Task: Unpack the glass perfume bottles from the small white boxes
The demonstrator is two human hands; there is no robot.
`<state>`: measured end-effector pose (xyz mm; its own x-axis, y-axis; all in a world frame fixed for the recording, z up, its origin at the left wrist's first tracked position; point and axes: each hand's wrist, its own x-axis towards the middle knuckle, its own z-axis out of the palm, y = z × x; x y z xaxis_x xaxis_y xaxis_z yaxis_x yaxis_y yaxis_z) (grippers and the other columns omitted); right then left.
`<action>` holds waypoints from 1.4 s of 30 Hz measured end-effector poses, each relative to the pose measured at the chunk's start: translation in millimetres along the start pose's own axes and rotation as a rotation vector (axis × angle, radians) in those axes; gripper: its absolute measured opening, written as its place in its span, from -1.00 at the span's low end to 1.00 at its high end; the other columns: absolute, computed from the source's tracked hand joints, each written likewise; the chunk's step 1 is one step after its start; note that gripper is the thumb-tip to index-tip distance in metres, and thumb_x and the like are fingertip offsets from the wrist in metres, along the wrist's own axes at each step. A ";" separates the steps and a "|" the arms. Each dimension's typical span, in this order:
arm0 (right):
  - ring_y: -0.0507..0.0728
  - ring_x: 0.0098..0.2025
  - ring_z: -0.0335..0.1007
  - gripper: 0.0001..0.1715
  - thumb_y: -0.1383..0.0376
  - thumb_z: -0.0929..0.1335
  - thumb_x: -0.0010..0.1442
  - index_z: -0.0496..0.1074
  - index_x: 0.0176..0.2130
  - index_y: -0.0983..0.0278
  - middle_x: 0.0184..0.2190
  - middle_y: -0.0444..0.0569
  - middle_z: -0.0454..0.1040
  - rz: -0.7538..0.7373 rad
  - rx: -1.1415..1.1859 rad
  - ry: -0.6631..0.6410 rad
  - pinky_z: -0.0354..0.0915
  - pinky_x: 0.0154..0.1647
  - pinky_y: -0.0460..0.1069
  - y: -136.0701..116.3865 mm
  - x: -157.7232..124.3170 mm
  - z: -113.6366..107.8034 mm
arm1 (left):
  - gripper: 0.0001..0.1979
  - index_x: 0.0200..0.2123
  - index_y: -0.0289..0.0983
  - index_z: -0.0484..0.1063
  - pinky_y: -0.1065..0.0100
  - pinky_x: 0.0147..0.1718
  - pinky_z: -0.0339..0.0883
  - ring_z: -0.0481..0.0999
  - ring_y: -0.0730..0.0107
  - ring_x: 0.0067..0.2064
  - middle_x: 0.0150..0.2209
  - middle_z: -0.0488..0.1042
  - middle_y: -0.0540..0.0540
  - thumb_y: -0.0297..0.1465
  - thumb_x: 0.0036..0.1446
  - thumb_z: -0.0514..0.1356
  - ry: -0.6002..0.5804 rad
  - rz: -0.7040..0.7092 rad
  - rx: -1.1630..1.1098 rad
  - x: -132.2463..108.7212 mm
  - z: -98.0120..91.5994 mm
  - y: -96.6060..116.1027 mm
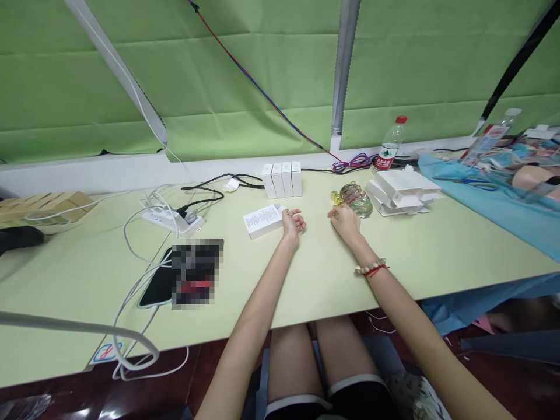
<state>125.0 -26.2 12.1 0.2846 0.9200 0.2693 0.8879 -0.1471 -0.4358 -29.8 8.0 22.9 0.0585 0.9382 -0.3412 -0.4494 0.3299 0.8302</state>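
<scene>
My left hand (293,223) rests beside the right end of a white printed box (263,221) that lies flat on the table. Its palm is turned up and its fingers are loosely curled and apart; the wrist side seems to touch the box end. My right hand (346,224) is in front of a round clear glass dish (361,205) with small items in it. Its fingertips are pinched together, and what they hold, if anything, is too small to make out. Small yellow pieces (336,197) lie just behind that hand. Several white boxes (282,179) stand upright in a row at the back.
Right of the dish lie white folded cartons (405,191), with a red-capped water bottle (388,146) behind. A blue cloth (494,204) covers the far right. To the left are a power strip (172,221), white cables (126,291) and a dark phone (156,283).
</scene>
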 end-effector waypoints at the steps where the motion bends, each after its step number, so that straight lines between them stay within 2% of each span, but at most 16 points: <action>1: 0.08 -0.23 0.35 -0.76 0.40 0.26 0.06 0.50 -0.34 0.18 -0.18 -0.06 0.40 0.007 0.004 0.008 0.18 -0.34 -0.07 0.5 0.1 0.6 | -0.67 -0.50 -0.25 0.20 0.51 -0.70 -0.06 0.11 0.54 -0.75 -0.75 0.12 0.08 -0.26 0.14 -0.21 0.001 0.002 -0.002 -0.1 -0.1 0.0; 6: 0.10 -0.25 0.36 -0.73 0.41 0.25 0.07 0.51 -0.34 0.20 -0.18 -0.01 0.39 -0.004 0.002 0.031 0.19 -0.37 -0.05 0.8 -0.6 2.9 | -0.68 -0.51 -0.25 0.20 0.49 -0.68 -0.03 0.13 0.53 -0.74 -0.76 0.13 0.08 -0.26 0.12 -0.22 0.002 0.045 0.084 -0.2 0.3 -1.2; 11: 0.13 -0.29 0.38 -0.67 0.45 0.22 0.05 0.51 -0.29 0.23 -0.24 0.04 0.44 -0.001 -0.031 0.011 0.20 -0.35 -0.02 -0.6 -1.5 3.9 | -0.82 -0.53 -0.23 0.22 0.48 -0.65 -0.05 0.13 0.51 -0.70 -0.73 0.15 0.09 -0.33 0.04 -0.05 0.033 0.128 0.199 -5.0 0.6 -8.2; 13: 0.16 -0.28 0.39 -0.66 0.44 0.23 0.04 0.51 -0.25 0.25 -0.25 0.08 0.46 0.030 -0.051 0.011 0.21 -0.34 -0.01 -1.3 -1.8 3.7 | -0.88 -0.55 -0.22 0.23 0.48 -0.60 -0.04 0.15 0.50 -0.64 -0.70 0.16 0.08 -0.37 0.00 0.02 0.064 0.249 0.311 -8.9 -1.5 -9.5; 15: 0.18 -0.26 0.40 -0.67 0.42 0.24 0.03 0.50 -0.23 0.26 -0.26 0.09 0.47 0.053 -0.054 0.012 0.21 -0.32 0.00 -2.2 -2.3 3.2 | -0.88 -0.57 -0.20 0.24 0.46 -0.52 0.04 0.22 0.44 -0.54 -0.66 0.17 0.06 -0.40 -0.02 0.08 0.103 0.464 0.513 -12.6 -4.3 -7.5; 18: 0.18 -0.25 0.39 -0.65 0.38 0.25 0.03 0.48 -0.19 0.24 -0.31 0.03 0.48 0.053 0.010 -0.006 0.21 -0.30 0.00 -4.9 -3.5 2.4 | -0.88 -0.55 -0.19 0.24 0.36 -0.28 0.15 0.32 0.28 -0.30 -0.60 0.21 -0.01 -0.40 0.01 0.09 0.147 0.780 0.826 -15.8 -8.4 1.4; 20: 0.15 -0.25 0.38 -0.65 0.36 0.25 0.03 0.46 -0.17 0.21 -0.34 -0.04 0.49 0.027 0.073 -0.028 0.21 -0.30 -0.02 -7.8 -4.8 2.5 | -0.91 -0.49 -0.19 0.27 0.27 -0.13 0.13 0.32 0.21 -0.15 -0.47 0.31 -0.09 -0.40 0.05 0.06 0.199 0.879 0.997 -15.5 -11.4 8.1; 22: 0.12 -0.25 0.37 -0.68 0.35 0.25 0.03 0.46 -0.20 0.20 -0.36 -0.10 0.49 -0.025 0.119 -0.052 0.20 -0.29 -0.04 -11.0 -6.5 3.1 | -0.90 -0.37 -0.20 0.32 0.19 -0.04 0.09 0.28 0.16 -0.05 -0.25 0.36 -0.17 -0.39 0.08 0.02 0.296 0.888 1.134 -13.2 -15.8 12.7; 24: 0.09 -0.26 0.36 -0.69 0.35 0.25 0.03 0.46 -0.21 0.20 -0.36 -0.13 0.49 -0.115 0.157 -0.076 0.20 -0.29 -0.05 -13.7 -8.5 4.4 | -0.81 -0.22 -0.22 0.32 0.14 0.01 0.06 0.23 0.11 0.04 -0.04 0.29 -0.24 -0.39 0.09 0.01 0.393 0.850 1.214 -9.5 -22.2 14.0; 27: 0.04 -0.32 0.35 -0.68 0.34 0.26 0.04 0.44 -0.18 0.19 -0.37 -0.15 0.48 -0.281 0.202 -0.141 0.18 -0.31 -0.08 -16.2 -11.1 6.9 | -0.71 -0.09 -0.27 0.29 0.08 0.08 -0.04 0.05 0.02 0.20 0.12 0.15 -0.31 -0.37 0.10 0.00 0.480 0.804 1.301 -4.1 -32.7 11.8; 29: 0.02 -0.36 0.34 -0.68 0.33 0.26 0.04 0.43 -0.17 0.19 -0.38 -0.16 0.48 -0.351 0.205 -0.173 0.16 -0.34 -0.09 -16.9 -12.4 8.4 | -0.67 -0.07 -0.29 0.28 0.05 0.10 -0.08 0.00 -0.04 0.23 0.13 0.15 -0.33 -0.36 0.09 0.00 0.490 0.773 1.361 -2.9 -36.8 9.9; 31: 0.02 -0.37 0.34 -0.69 0.32 0.27 0.04 0.43 -0.17 0.19 -0.38 -0.17 0.48 -0.370 0.198 -0.187 0.15 -0.35 -0.10 -17.5 -13.5 9.1 | -0.68 -0.08 -0.30 0.30 0.04 0.08 -0.05 0.07 -0.05 0.19 0.07 0.23 -0.33 -0.36 0.09 0.01 0.447 0.761 1.420 -4.8 -36.2 8.3; 35: 0.01 -0.38 0.35 -0.68 0.26 0.24 0.11 0.40 -0.11 0.17 -0.40 -0.18 0.48 -0.344 0.224 -0.191 0.13 -0.38 -0.10 -18.5 -14.7 8.7 | -0.74 -0.14 -0.23 0.33 0.12 -0.04 0.09 0.28 0.06 0.01 -0.08 0.36 -0.25 -0.36 0.12 -0.02 0.253 0.799 1.508 -16.9 -22.0 3.0; 38: 0.02 -0.39 0.35 -0.68 0.23 0.22 0.15 0.39 -0.09 0.16 -0.39 -0.17 0.49 -0.320 0.238 -0.166 0.13 -0.39 -0.10 -18.5 -14.6 9.0 | -0.74 -0.12 -0.22 0.31 0.15 -0.07 0.09 0.29 0.11 -0.04 -0.11 0.37 -0.22 -0.35 0.13 -0.03 0.079 0.879 1.564 -28.1 -8.7 -5.3; 42: 0.06 -0.38 0.35 -0.74 0.26 0.23 0.12 0.45 -0.23 0.19 -0.41 -0.12 0.50 -0.299 0.178 -0.153 0.10 -0.42 -0.10 -17.9 -13.8 10.2 | -0.77 -0.17 -0.20 0.33 0.19 -0.10 0.08 0.28 0.15 -0.07 -0.16 0.37 -0.19 -0.38 0.14 -0.03 -0.085 0.994 1.648 -36.0 -0.3 -14.8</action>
<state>101.5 -32.5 7.5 -0.0463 0.9584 0.2816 0.8432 0.1887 -0.5034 -25.6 -30.7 22.7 0.4101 0.8083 0.4224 0.8115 -0.5348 0.2355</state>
